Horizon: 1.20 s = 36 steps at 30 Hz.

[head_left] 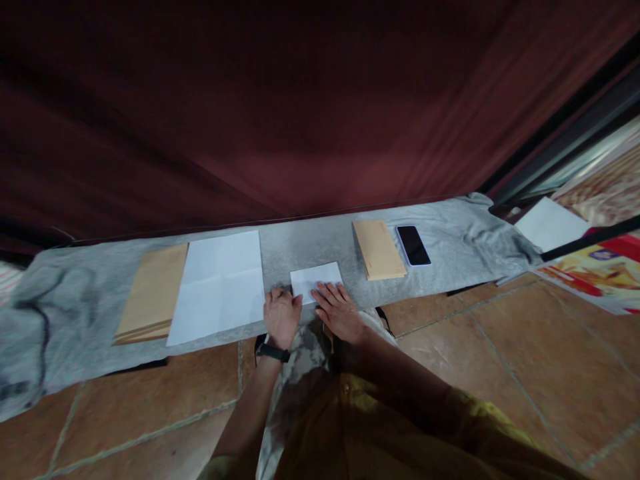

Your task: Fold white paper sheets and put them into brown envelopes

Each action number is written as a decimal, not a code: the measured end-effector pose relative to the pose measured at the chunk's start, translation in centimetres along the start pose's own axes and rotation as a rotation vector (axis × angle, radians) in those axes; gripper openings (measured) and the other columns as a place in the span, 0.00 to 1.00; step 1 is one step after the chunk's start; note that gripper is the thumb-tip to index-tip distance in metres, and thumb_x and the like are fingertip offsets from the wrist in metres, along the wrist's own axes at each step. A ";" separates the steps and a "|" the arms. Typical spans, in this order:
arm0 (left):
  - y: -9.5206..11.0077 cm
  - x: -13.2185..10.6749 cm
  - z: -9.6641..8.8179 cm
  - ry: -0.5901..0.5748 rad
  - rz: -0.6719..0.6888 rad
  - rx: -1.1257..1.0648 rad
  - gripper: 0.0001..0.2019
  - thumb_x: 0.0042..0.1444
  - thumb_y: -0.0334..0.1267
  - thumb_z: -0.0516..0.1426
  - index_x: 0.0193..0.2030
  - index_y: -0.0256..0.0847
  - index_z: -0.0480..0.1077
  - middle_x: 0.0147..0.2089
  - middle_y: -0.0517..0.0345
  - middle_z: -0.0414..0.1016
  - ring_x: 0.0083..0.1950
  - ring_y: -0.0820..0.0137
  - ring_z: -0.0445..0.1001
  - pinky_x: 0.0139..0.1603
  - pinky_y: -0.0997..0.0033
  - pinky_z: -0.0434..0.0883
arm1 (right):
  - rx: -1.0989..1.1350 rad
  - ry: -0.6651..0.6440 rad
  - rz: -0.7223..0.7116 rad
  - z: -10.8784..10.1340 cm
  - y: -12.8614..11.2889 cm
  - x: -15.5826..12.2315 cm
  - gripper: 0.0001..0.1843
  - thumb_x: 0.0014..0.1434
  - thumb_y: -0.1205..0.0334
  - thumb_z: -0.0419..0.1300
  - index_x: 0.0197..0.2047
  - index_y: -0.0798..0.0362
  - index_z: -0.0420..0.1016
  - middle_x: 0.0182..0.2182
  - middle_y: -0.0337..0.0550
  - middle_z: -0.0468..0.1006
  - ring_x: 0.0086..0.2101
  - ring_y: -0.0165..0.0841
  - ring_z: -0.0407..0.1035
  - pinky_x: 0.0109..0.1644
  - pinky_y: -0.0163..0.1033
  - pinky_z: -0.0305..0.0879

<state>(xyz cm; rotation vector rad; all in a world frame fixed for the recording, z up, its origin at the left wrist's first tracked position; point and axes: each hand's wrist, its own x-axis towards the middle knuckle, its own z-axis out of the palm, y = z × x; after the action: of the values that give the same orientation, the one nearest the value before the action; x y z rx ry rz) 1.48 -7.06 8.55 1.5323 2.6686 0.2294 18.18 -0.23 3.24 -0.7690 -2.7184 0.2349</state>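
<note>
A small folded white paper [315, 279] lies on a grey cloth [300, 247] spread on the floor. My right hand [340, 310] lies flat on the paper's near edge with its fingers stretched out. My left hand [281, 315], a dark watch on its wrist, rests at the paper's left corner with the fingers curled down against the cloth. Neither hand lifts anything.
Left of my hands lies a large unfolded white sheet [219, 285] beside a stack of brown envelopes [150, 293]. To the right are another brown envelope stack [379, 249] and a black phone [413, 245]. A dark red curtain hangs behind. Printed sheets lie on the tiled floor far right.
</note>
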 end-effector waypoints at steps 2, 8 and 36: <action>0.2 -0.2 0.1 0.022 -0.005 0.022 0.18 0.65 0.45 0.49 0.40 0.36 0.76 0.46 0.41 0.76 0.51 0.52 0.72 0.52 0.54 0.69 | -0.001 -0.006 0.005 0.0 0.0 0.0 0.26 0.72 0.52 0.50 0.70 0.49 0.62 0.71 0.44 0.58 0.68 0.43 0.51 0.73 0.57 0.43; 1.2 -1.8 1.5 0.190 0.129 0.014 0.22 0.68 0.41 0.45 0.60 0.30 0.68 0.64 0.35 0.68 0.66 0.49 0.65 0.62 0.48 0.66 | 0.016 -0.029 0.021 -0.3 -0.1 0.0 0.26 0.72 0.54 0.49 0.70 0.48 0.61 0.71 0.44 0.58 0.68 0.42 0.52 0.73 0.57 0.43; -0.3 -4.7 5.9 0.071 0.571 -0.020 0.36 0.67 0.51 0.46 0.73 0.26 0.48 0.75 0.34 0.53 0.77 0.55 0.47 0.75 0.46 0.53 | -0.030 -0.049 -0.009 0.1 0.2 0.0 0.27 0.74 0.58 0.44 0.72 0.55 0.56 0.71 0.46 0.56 0.69 0.41 0.51 0.73 0.54 0.43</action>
<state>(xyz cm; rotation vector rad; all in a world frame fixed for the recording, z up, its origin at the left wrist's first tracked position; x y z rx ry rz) 4.34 -10.71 2.60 2.2791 2.1929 0.3336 18.22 -0.09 3.13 -0.7685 -2.7774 0.2138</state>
